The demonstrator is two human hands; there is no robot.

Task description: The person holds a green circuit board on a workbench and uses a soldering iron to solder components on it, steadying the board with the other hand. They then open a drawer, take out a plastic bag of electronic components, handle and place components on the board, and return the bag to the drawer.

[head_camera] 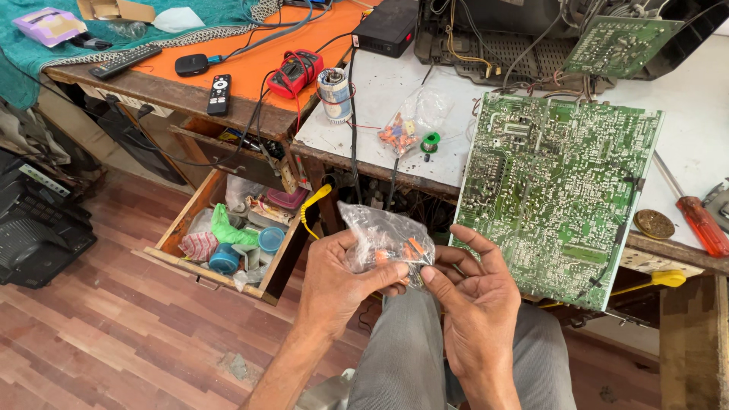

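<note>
Fingertips of my right hand (471, 304) pinch into the mouth of a small clear plastic bag (386, 239) of orange parts, thumb and forefinger closed together on something tiny at its lower edge (too small for me to make out). My left hand (339, 282) grips the bag from the left, fingers curled shut around the crumpled plastic, low in the centre of the frame above my grey-trousered knees. Just right of the hands a large green circuit board (558, 190) leans over the edge of the white workbench (699, 129). A second clear bag (406, 125) with orange bits lies on the bench above. An open wooden drawer (228, 235) full of odds sits to the left, a red multimeter (295, 72) on the orange table (250, 72) at upper left, and a red-handled screwdriver (699, 220) at far right
</note>
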